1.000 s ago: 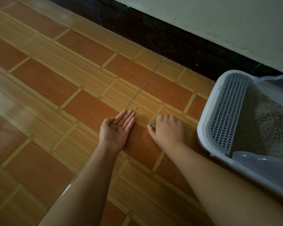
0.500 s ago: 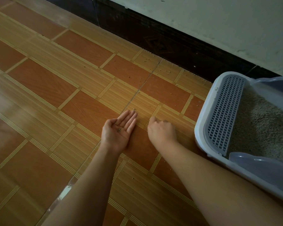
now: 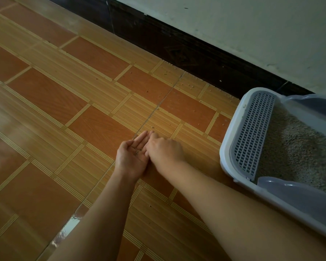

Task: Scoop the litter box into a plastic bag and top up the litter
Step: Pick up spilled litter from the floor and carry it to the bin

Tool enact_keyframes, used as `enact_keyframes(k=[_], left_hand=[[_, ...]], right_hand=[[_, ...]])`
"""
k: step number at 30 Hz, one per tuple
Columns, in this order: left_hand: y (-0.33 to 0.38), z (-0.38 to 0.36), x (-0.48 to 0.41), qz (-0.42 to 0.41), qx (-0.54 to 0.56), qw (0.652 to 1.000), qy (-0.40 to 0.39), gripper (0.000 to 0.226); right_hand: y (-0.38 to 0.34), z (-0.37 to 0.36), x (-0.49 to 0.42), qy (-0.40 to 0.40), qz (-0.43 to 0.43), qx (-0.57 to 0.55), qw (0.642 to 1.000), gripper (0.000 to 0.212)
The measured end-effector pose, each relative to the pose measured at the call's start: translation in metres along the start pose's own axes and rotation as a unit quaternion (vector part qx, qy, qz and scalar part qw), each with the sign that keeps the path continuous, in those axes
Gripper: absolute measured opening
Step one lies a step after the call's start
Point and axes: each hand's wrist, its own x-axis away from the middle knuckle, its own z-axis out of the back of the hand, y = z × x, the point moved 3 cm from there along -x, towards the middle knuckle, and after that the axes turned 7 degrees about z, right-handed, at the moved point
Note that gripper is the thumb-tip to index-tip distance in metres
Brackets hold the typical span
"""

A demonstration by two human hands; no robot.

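My left hand [image 3: 129, 159] lies palm up on the tiled floor [image 3: 64, 102], fingers straight, with a few litter grains [image 3: 137, 152] in the palm. My right hand [image 3: 165, 151] is palm down right beside it, its fingertips resting against the left fingers; whatever is under it is hidden. The white litter box [image 3: 227, 147] stands at the right. It has a grey slotted grille [image 3: 252, 132] along its near end and pale litter [image 3: 294, 147] inside. No plastic bag or scoop is in view.
Stray litter grains [image 3: 191, 85] dot the floor near the dark baseboard [image 3: 177, 48] under the pale wall. A translucent grey plastic corner piece [image 3: 282, 189] sits on the box's near side. Bare tiles stretch to the left.
My right hand slid left across the floor from the small pile of grains until it met the left palm. The left hand stayed put, and the view moved closer.
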Motion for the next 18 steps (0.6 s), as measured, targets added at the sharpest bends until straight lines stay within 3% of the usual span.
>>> enact_keyframes(k=[4,9,12,16,18], left_hand=[[-0.005,-0.006,0.004,0.016,-0.015,1.0,-0.019,0.046],[-0.005,-0.006,0.006,0.02,-0.003,0.999,-0.031,0.045],[0.0,-0.002,0.004,0.002,0.024,1.0,-0.02,0.045],[0.006,0.001,0.001,-0.019,0.038,0.999,-0.016,0.045],[0.005,0.0,0.002,-0.019,0.037,0.999,-0.018,0.045]], right_hand=[[-0.024,0.002,-0.002,0.028,0.081,-0.018,0.996,0.034],[-0.025,0.005,0.0,0.06,0.112,-0.014,0.992,0.027],[-0.008,0.011,0.004,0.143,0.076,-0.04,0.986,0.016],[0.035,-0.002,0.005,0.14,-0.022,-0.118,0.983,0.03],[0.052,-0.017,0.011,0.089,-0.024,-0.096,0.991,0.038]])
